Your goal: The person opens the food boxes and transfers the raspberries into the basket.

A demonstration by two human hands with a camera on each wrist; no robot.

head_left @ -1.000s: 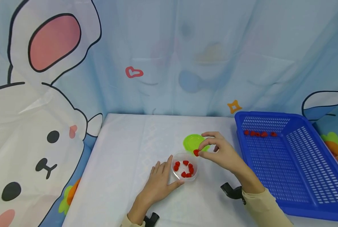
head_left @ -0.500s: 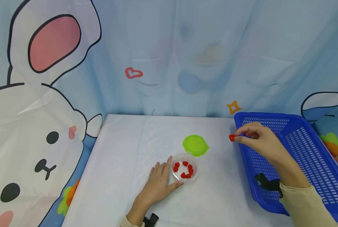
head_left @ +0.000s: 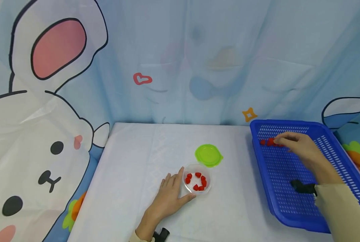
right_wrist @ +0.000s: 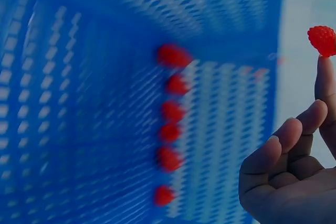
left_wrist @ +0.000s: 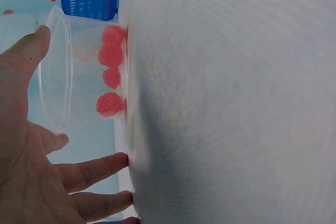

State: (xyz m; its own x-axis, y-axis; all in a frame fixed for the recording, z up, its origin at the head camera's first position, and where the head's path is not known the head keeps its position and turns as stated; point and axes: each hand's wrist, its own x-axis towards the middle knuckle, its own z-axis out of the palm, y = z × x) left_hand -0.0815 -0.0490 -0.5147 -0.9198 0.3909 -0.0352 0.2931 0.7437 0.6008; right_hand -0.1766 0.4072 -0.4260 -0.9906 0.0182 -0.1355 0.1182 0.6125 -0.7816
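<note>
My left hand (head_left: pixel 167 200) touches the rim of a clear round plastic tub (left_wrist: pixel 58 77) with thumb and index finger spread in a V; its other fingers rest on the table. Several red raspberries (left_wrist: pixel 109 104) lie at the bottom of the tub. Over the far left part of the blue basket (head_left: pixel 285 168), my right hand (head_left: pixel 304 151) pinches a raspberry (right_wrist: pixel 321 40) between its fingertips. The thumb side lies partly outside the right wrist view. Beneath it, a row of several raspberries (right_wrist: pixel 170 111) runs along the basket's bottom.
A lime-green round lid (head_left: pixel 208 155) lies flat on the white tablecloth (head_left: pixel 137 161), just behind the tub. A blue printed curtain (head_left: pixel 183 67) hangs at the back. The basket's raised side walls stand at the table's right.
My right hand has carried the pinched raspberry rightward from above the green lid, past the basket's left rim, to over the raspberry row. My left hand and the tub have stayed put.
</note>
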